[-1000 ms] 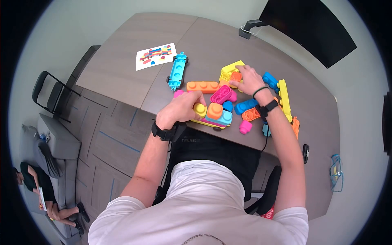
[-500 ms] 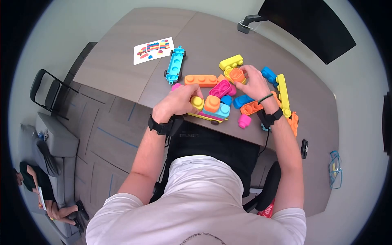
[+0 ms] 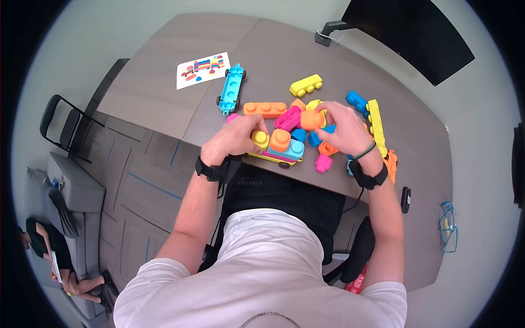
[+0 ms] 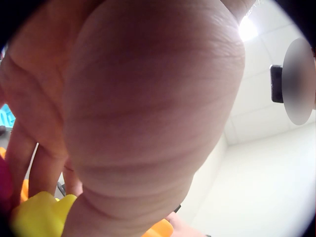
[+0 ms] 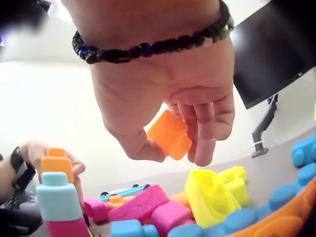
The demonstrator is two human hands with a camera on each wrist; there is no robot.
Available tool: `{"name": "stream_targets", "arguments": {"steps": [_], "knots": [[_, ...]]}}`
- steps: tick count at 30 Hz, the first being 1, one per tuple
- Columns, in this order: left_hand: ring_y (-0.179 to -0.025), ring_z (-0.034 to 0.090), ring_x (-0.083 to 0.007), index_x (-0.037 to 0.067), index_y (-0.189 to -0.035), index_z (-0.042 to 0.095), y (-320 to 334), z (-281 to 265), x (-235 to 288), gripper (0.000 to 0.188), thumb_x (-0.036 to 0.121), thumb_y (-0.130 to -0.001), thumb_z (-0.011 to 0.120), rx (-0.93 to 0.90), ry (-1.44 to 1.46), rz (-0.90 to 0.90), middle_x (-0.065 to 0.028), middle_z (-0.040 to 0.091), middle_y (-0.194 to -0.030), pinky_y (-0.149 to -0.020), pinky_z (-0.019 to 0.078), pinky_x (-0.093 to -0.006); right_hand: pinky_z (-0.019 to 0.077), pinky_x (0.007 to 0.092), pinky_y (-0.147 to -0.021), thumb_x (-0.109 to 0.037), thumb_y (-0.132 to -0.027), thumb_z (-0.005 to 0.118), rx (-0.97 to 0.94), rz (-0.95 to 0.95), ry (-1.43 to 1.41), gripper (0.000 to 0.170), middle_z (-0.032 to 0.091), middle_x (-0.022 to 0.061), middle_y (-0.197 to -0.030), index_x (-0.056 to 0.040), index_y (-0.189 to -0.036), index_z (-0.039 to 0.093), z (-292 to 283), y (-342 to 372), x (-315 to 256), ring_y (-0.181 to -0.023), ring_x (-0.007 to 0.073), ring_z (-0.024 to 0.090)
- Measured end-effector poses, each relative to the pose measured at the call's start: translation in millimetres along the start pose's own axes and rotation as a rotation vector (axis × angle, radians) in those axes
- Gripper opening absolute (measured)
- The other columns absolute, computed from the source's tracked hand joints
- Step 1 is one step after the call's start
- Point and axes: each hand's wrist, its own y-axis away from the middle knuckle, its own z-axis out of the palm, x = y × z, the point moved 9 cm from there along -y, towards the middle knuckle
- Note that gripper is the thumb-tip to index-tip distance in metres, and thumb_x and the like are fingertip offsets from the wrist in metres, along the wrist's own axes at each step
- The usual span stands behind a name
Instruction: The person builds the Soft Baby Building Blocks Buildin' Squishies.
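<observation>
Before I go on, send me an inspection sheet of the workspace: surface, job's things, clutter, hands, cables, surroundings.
Surface: brown-grey table, with a seam across it.
Job's things: wheeled car at the near edge, bearing blocks; loose blocks beyond it; blue base beside the picture card.
Clutter: small black device on the right side.
Left hand: holds the yellow block at the car.
Right hand: pinches an orange block, raised off the table.
Cables: black cable near the right wrist; white cable at the monitor arm.
Surroundings: monitor, folding chair, sofa, seated person.
</observation>
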Motion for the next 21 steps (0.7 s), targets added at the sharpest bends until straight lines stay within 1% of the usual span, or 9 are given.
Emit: {"name": "stream_targets", "arguments": {"steps": [1, 5, 6, 9, 11, 12, 14, 18, 21], "knots": [[-0.109, 0.076, -0.0234, 0.008, -0.119, 0.068, -0.7, 0.5, -0.1, 0.05, 0.003, -0.079, 0.098, -0.005, 0.011, 0.011, -0.0073, 0.079, -0.113, -0.094, 0.0596, -0.0384, 0.0597, 0.0481, -0.085, -0.018, -0.081, 0.085, -0.002, -0.046, 0.023, 0.042, 0.072, 0.0178, -0.099, -0.0033, -0.118, 0.073, -3.3, 6.0, -15.2, -0.1, 0.0376, 0.075], [-0.109, 0.076, -0.0233, 0.008, -0.12, 0.068, 1.1, 0.4, 4.3, 0.051, 0.003, -0.08, 0.098, -0.004, -0.01, 0.018, -0.0074, 0.08, -0.113, -0.093, 0.0596, -0.0386, 0.0599, 0.0522, -0.086, -0.025, -0.082, 0.084, -0.133, -0.053, 0.193, 0.043, 0.074, 0.0201, -0.107, -0.0024, -0.116, 0.072, 8.0, 23.7, -37.8, -0.103, 0.0428, 0.074], [-0.109, 0.076, -0.0233, 0.008, -0.12, 0.068, 1.9, -0.4, 7.4, 0.051, 0.003, -0.08, 0.098, -0.002, -0.011, 0.019, -0.0074, 0.08, -0.113, -0.093, 0.0596, -0.0386, 0.0599, 0.0522, -0.086, -0.025, -0.082, 0.084, -0.132, -0.055, 0.194, 0.043, 0.074, 0.0201, -0.107, -0.0024, -0.116, 0.072, 10.1, 23.8, -41.6, -0.103, 0.0428, 0.074], [-0.109, 0.076, -0.0236, 0.008, -0.121, 0.068, 6.6, -3.0, 9.7, 0.052, 0.003, -0.079, 0.098, 0.015, -0.012, -0.03, -0.0075, 0.08, -0.114, -0.094, 0.0598, -0.0385, 0.0607, 0.0512, -0.084, -0.025, -0.081, 0.084, -0.11, -0.084, 0.186, 0.043, 0.075, 0.0197, -0.103, -0.0026, -0.115, 0.07, 14.0, 18.0, -55.3, -0.098, 0.0424, 0.076], [-0.11, 0.076, -0.0243, 0.008, -0.122, 0.068, 6.6, -2.8, 9.6, 0.053, 0.004, -0.078, 0.098, 0.021, -0.011, -0.028, -0.0076, 0.08, -0.116, -0.094, 0.0602, -0.0385, 0.0605, 0.0508, -0.08, -0.024, -0.08, 0.082, -0.103, -0.011, 0.082, 0.043, 0.077, 0.0187, -0.094, -0.0016, -0.114, 0.068, 8.7, 14.4, -56.3, -0.092, 0.0428, 0.077], [-0.11, 0.076, -0.0243, 0.008, -0.122, 0.068, 5.8, -3.1, 5.8, 0.053, 0.004, -0.078, 0.098, 0.025, -0.01, -0.032, -0.0076, 0.08, -0.116, -0.094, 0.0602, -0.0385, 0.0605, 0.0508, -0.08, -0.024, -0.08, 0.082, -0.104, -0.016, 0.081, 0.043, 0.077, 0.0187, -0.094, -0.0016, -0.114, 0.068, 11.3, 13.5, -53.7, -0.092, 0.0428, 0.077], [-0.111, 0.077, -0.0247, 0.008, -0.122, 0.068, 2.2, -0.4, 4.6, 0.054, 0.004, -0.078, 0.099, 0.013, -0.007, 0.013, -0.0079, 0.08, -0.117, -0.095, 0.0605, -0.0387, 0.0598, 0.0495, -0.075, -0.023, -0.08, 0.081, -0.114, -0.076, -0.007, 0.044, 0.077, 0.0191, -0.086, 0.0006, -0.115, 0.068, 23.1, 14.3, -47.2, -0.085, 0.0425, 0.077], [-0.113, 0.077, -0.0248, 0.008, -0.122, 0.068, 3.6, -3.6, 7.3, 0.054, 0.003, -0.078, 0.098, 0.008, -0.033, 0.005, -0.008, 0.08, -0.118, -0.095, 0.0607, -0.0388, 0.0593, 0.0484, -0.073, -0.021, -0.08, 0.081, -0.073, -0.042, -0.014, 0.044, 0.075, 0.0205, -0.083, 0.0028, -0.115, 0.068, 38.4, 20.7, -37.6, -0.081, 0.0416, 0.077], [-0.114, 0.077, -0.0249, 0.008, -0.121, 0.068, 3.9, -3.7, 7.1, 0.052, 0.001, -0.079, 0.098, -0.005, -0.039, -0.02, -0.008, 0.08, -0.118, -0.095, 0.0607, -0.0385, 0.0599, 0.0473, -0.072, -0.02, -0.08, 0.08, -0.132, 0.004, -0.043, 0.044, 0.074, 0.0205, -0.079, 0.0035, -0.116, 0.07, 35.1, 20.6, -37.3, -0.077, 0.0411, 0.077]]}}
